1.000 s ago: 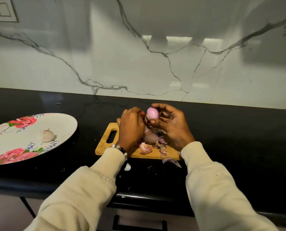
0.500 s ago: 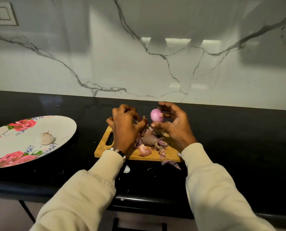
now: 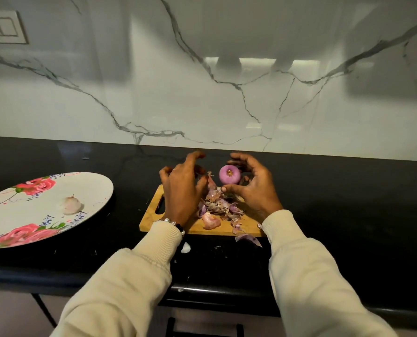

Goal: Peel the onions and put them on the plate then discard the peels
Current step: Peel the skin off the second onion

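Head view, taking the cutting board [image 3: 151, 221] as landmark. Nearest the viewer, just off the board's near edge on the black counter [image 3: 348, 215], a loose purple peel [image 3: 248, 239] and a small white scrap [image 3: 185, 248] are lying. On the board itself, a pile of peels [image 3: 217, 205] is sitting mid-board between the two wrists. Above the board's far edge, the right hand [image 3: 253, 188] is gripping the peeled onion [image 3: 229, 175] between thumb below and curled fingers behind, root end facing the camera (so its axis is pointing roughly toward the viewer, not along the board). The left hand [image 3: 180, 190] is hovering over the board's left half, fingers spread and lightly bent, holding nothing that I can see; a strip of skin is standing just beside its thumb, contact unclear. Well left of the board, the floral plate [image 3: 93, 188] is carrying one pale peeled onion [image 3: 70, 205].

Judgement: the held onion looks peeled; the plate is lying on the left hand's side, so a transfer means crossing over that hand or passing it across.
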